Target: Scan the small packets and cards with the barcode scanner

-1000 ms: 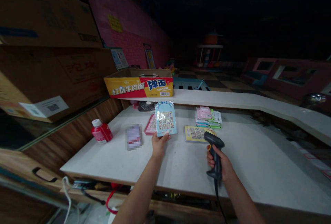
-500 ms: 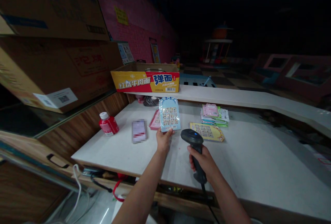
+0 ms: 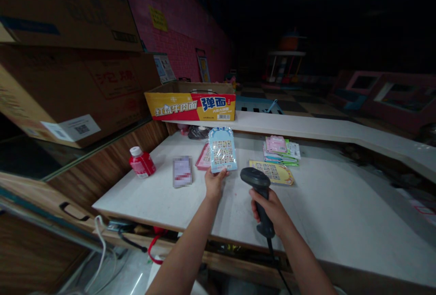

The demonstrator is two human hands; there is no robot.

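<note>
Between the fingers of my left hand [image 3: 215, 184] is the lower edge of a light blue sticker pack [image 3: 222, 149] in shiny clear wrap, tilted up with its grid of small pictures toward me. A black corded barcode scanner [image 3: 260, 197] is gripped in my right hand [image 3: 270, 208], its head level with the pack's bottom and to the right of it. Partly behind the blue pack lies a pink pack [image 3: 203, 158]. A yellow pack [image 3: 274, 172] rests flat beyond the scanner, and a stack of small colourful packets [image 3: 281, 151] sits behind that.
On the white counter [image 3: 340, 204] stand a red bottle [image 3: 142, 163] and a blurred-out flat item [image 3: 182, 171]. A yellow and red noodle carton [image 3: 190, 104] sits on the raised ledge [image 3: 306, 125]. Large cardboard boxes [image 3: 78, 90] are stacked at the left. The scanner's cord [image 3: 277, 263] hangs over the front edge.
My right hand has shifted the scanner slightly to the right, and the scanner's blue light no longer shows. The blue pack stays in my left hand, almost unmoved.
</note>
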